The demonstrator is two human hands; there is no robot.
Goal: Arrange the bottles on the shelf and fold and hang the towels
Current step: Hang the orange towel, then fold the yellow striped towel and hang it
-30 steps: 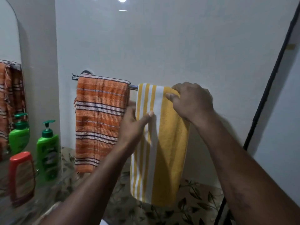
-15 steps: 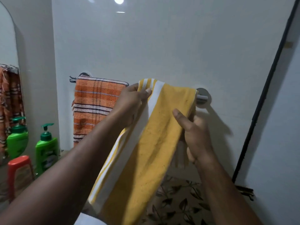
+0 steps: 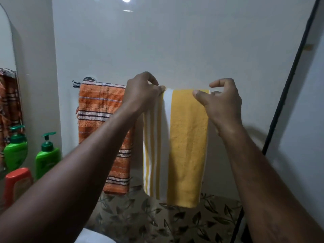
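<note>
A yellow towel (image 3: 187, 146) with white stripes hangs folded over the wall towel bar (image 3: 77, 83), straight down. My left hand (image 3: 140, 92) pinches its top left corner at the bar. My right hand (image 3: 222, 102) holds its top right corner, thumb in front and fingers curled over the top. An orange striped towel (image 3: 101, 106) hangs on the same bar just to the left, partly hidden by my left forearm. A green pump bottle (image 3: 46, 158) and a red-capped bottle (image 3: 15, 183) stand at the left by the mirror.
A mirror on the left shows a reflected green bottle (image 3: 15, 153) and orange cloth. A black vertical pole (image 3: 289, 81) runs down the right side. Leaf-patterned tiles (image 3: 157, 218) cover the lower wall. A white rim (image 3: 94, 237) shows at the bottom.
The yellow towel was lifted outward at an angle half a second ago; it now hangs flat and straight. Both hands have moved up to its top corners on the bar.
</note>
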